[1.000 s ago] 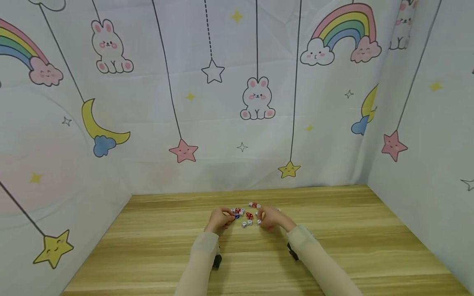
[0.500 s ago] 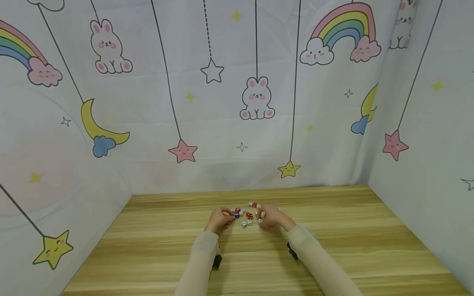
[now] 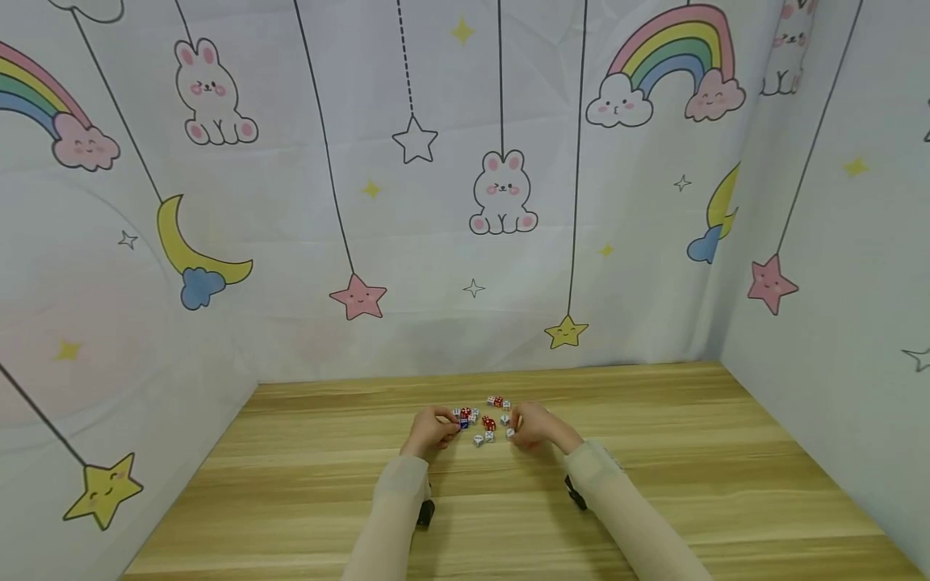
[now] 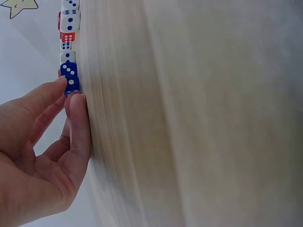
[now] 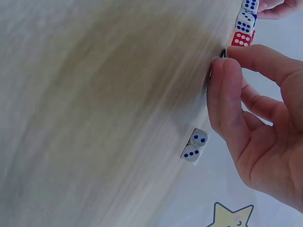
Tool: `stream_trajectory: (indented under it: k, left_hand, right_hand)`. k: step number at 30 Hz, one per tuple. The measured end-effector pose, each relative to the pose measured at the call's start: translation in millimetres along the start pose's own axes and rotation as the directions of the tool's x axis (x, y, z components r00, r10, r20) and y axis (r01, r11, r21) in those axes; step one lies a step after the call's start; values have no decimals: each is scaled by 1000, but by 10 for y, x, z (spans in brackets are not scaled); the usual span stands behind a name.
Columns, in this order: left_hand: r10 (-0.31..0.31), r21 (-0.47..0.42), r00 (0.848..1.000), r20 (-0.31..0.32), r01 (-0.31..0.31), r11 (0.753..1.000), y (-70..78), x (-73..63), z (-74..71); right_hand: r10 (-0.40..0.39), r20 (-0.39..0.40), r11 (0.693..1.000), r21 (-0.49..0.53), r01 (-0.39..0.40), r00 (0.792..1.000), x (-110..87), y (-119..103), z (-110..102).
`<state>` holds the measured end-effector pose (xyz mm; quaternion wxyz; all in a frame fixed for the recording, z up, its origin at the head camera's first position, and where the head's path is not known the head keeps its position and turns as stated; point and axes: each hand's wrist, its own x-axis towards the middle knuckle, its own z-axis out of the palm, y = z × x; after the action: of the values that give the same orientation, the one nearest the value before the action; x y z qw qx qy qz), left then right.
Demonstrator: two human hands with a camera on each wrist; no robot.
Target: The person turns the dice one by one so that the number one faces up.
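In the head view my left hand point(image 3: 430, 430) pinches a blue die point(image 3: 463, 424) at the near left of a loose group of dice. The left wrist view shows the thumb at the blue face and the other fingers close along the table. On the opposite side, the thumb and fingers of my right hand point(image 3: 535, 426) pinch a white die point(image 3: 510, 433), low at the tabletop. In the right wrist view those fingertips hide most of it. Between the hands lie touching red dice point(image 3: 489, 424) and two white dice, one point(image 3: 478, 440) left of the other point(image 3: 489, 436).
White and red dice point(image 3: 466, 413) cluster beyond the left fingertips. A short row with a red die point(image 3: 498, 401) in its middle stands farther back. Two white dice point(image 5: 194, 145) sit beside the right hand. A patterned cloth point(image 3: 436, 339) walls the wooden table point(image 3: 327, 484).
My right hand has shifted slightly to the right, showing more of a white die behind the pinched one. The pinched white die has moved slightly back. My left hand stays at the blue die.
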<state>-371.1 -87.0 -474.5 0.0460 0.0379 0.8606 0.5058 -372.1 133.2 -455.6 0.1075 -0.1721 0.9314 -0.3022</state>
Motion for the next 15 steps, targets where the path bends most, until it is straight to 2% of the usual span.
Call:
stream_trajectory:
  k: [15]
  left_hand:
    - [-2, -4, 1000, 2, 2, 1000, -6, 0, -1]
  right_hand:
    - [-53, 4, 998, -18, 53, 999, 23, -22, 26]
